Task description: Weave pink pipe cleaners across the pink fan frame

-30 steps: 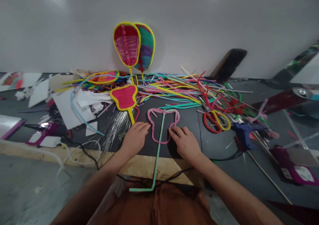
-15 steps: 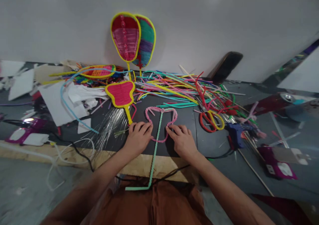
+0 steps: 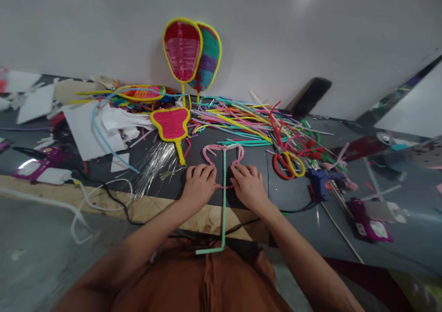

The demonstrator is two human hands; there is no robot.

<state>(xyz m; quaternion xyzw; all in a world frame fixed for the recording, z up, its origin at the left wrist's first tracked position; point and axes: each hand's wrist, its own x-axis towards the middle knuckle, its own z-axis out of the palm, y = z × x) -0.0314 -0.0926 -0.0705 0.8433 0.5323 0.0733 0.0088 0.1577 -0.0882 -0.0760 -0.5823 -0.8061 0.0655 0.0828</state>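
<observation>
A pink twisted pipe-cleaner outline (image 3: 208, 147) lies on the dark table in front of me. A mint-green twisted pipe-cleaner stem (image 3: 224, 210) runs down its middle from the top edge, past the table's front, and ends in a bent tip near my clothes. My left hand (image 3: 201, 183) has its fingers curled on the outline's left side. On the opposite side my right hand (image 3: 249, 185) pinches the outline. Fingertips of both hands cover its sides and part of its lower edge. Just beyond my left hand lies a small pink fan (image 3: 172, 123) with a yellow rim.
Two finished fans (image 3: 183, 49) lean on the wall. Loose pipe cleaners (image 3: 235, 123) are heaped behind the outline. Scissors (image 3: 286, 164), a blue glue gun (image 3: 318, 183) and a purple device (image 3: 368, 222) lie right. A phone (image 3: 311, 95) leans at the back. Silver strands (image 3: 155, 164) lie left.
Both hands have come closer together, squeezing the lower part of the pink outline narrower. The green stem now hangs straighter, its bent end shifted right. The view has shifted slightly.
</observation>
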